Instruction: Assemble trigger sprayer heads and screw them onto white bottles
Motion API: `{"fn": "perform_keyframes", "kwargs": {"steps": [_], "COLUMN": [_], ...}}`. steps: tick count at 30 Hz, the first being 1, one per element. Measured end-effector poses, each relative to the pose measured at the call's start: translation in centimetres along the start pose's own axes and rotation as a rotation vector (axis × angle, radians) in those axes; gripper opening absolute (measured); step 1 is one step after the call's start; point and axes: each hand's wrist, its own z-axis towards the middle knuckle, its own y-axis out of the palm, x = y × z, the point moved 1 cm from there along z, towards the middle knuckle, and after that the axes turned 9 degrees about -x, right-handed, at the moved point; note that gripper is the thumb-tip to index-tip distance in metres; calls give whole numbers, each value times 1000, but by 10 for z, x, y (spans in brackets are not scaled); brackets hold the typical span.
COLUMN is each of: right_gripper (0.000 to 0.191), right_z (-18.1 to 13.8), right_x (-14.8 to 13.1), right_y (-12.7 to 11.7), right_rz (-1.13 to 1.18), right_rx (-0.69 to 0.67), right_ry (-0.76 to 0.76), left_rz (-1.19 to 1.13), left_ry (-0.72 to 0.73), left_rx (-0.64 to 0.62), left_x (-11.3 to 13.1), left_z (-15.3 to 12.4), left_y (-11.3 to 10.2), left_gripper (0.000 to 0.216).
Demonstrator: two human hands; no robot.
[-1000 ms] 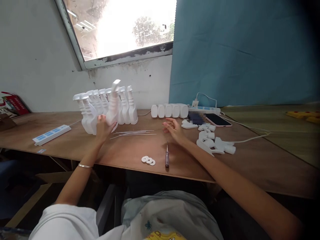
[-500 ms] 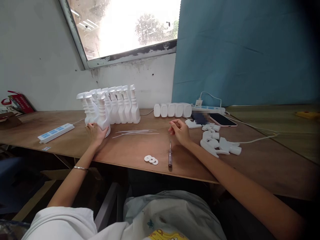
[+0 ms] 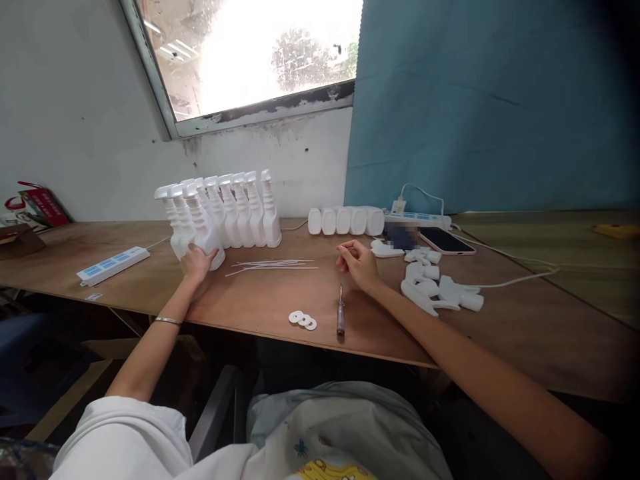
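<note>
My left hand (image 3: pixel 198 264) grips the lower body of a white spray bottle (image 3: pixel 204 230) at the front of a group of similar bottles. The bottle leans slightly left against its neighbours. My right hand (image 3: pixel 359 263) rests above the table with its fingers curled in, and nothing shows in them. Just below it lies a screwdriver (image 3: pixel 341 320) with a clear handle. Thin white tubes (image 3: pixel 275 264) lie between my hands. A few flat white rings (image 3: pixel 303 320) overlap near the table's front edge.
White trigger spray heads (image 3: pixel 425 283) lie loose on the right, with a phone (image 3: pixel 447 241) behind them. Several white containers (image 3: pixel 343 221) lie in a row by the wall. Power strips (image 3: pixel 113 265) sit at the left and at the back right, with cables.
My left hand has shifted the front spray bottle a little left and back, closer against the others. My right hand has hardly moved.
</note>
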Motion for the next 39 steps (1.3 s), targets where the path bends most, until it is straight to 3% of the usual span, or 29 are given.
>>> {"fn": "perform_keyframes", "kwargs": {"steps": [3, 7, 10, 13, 15, 17, 21, 24, 27, 29, 32, 39], "right_gripper": [21, 17, 19, 16, 10, 14, 24, 34, 48, 54, 56, 42], "right_z": [0, -5, -12, -17, -17, -15, -3, 6, 13, 16, 17, 13], "right_x": [1, -5, -11, -13, -10, -5, 8, 19, 33, 41, 49, 37], "right_y": [-1, -1, 3, 9, 11, 9, -3, -18, -33, -39, -41, -33], "right_rz": [-141, -558, -807, -903, -937, -979, -1073, -1208, -1270, -1256, -1222, -1237], "right_rx": [-45, -189, -395, -631, -702, -686, -564, -339, -119, -73, -86, -63], "right_ry": [18, -39, -93, -166, -237, -275, -213, -78, 77, 186, 313, 212], "left_rz": [-6, 80, 192, 181, 144, 119, 203, 235, 181, 98, -34, -335], "left_ry": [6, -31, -14, 229, 390, 563, 1009, 1224, 1358, 1387, 1317, 1014], "left_rx": [-8, -102, -327, -654, -810, -936, -1043, -1109, -1111, -1136, -1160, -1264], "left_x": [1, -7, -14, -5, 13, 41, 101, 128, 137, 137, 140, 170], "left_z": [0, -7, -23, -50, -70, -90, -125, -144, -151, -149, -134, -89], "left_y": [-1, -14, -34, -53, -60, -63, -56, -45, -35, -28, -19, 15], "left_gripper": [78, 86, 69, 52, 46, 42, 42, 45, 40, 33, 28, 22]}}
